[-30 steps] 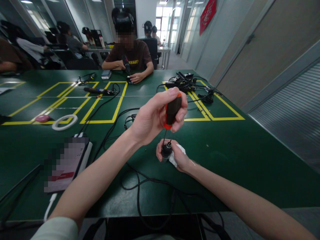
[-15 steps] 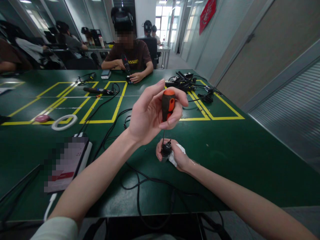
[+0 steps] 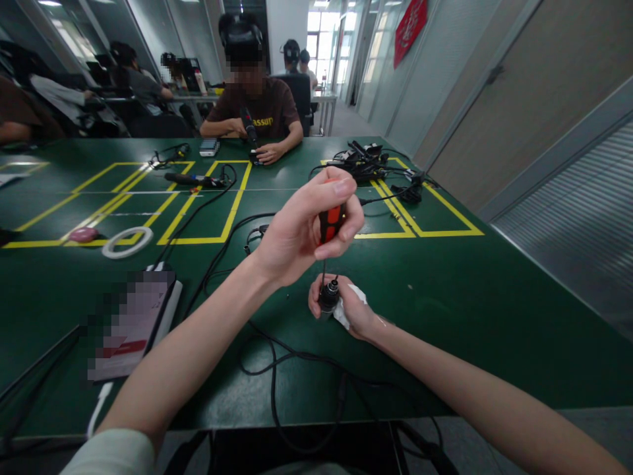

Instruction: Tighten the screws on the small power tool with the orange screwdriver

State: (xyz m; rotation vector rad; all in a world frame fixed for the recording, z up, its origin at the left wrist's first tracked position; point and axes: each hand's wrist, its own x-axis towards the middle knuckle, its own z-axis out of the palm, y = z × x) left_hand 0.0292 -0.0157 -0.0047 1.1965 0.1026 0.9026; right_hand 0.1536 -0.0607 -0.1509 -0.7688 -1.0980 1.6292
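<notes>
My left hand (image 3: 311, 221) is closed round the orange and black handle of a screwdriver (image 3: 331, 223), the thumb lying over its top. The thin shaft points straight down to a black cylindrical part (image 3: 329, 295) with a narrow stepped tip. That part stands upright in my right hand (image 3: 352, 305), whose fingers wrap it close to the table. A piece of white tissue (image 3: 357, 295) is tucked between the right palm and the part. Where exactly the shaft's end meets the part is too small to tell.
Black cables (image 3: 297, 357) loop over the green table (image 3: 469, 316) in front of me. On the left lie a phone (image 3: 131, 323), a white tape ring (image 3: 127, 243) and a soldering-iron-like tool (image 3: 190, 179). More cables (image 3: 359, 161) are heaped at the back. A person (image 3: 262, 112) sits opposite.
My left thumb has come over the top of the screwdriver's handle and the fingers have curled in, with the handle turned. My right hand and the black part have stayed in place.
</notes>
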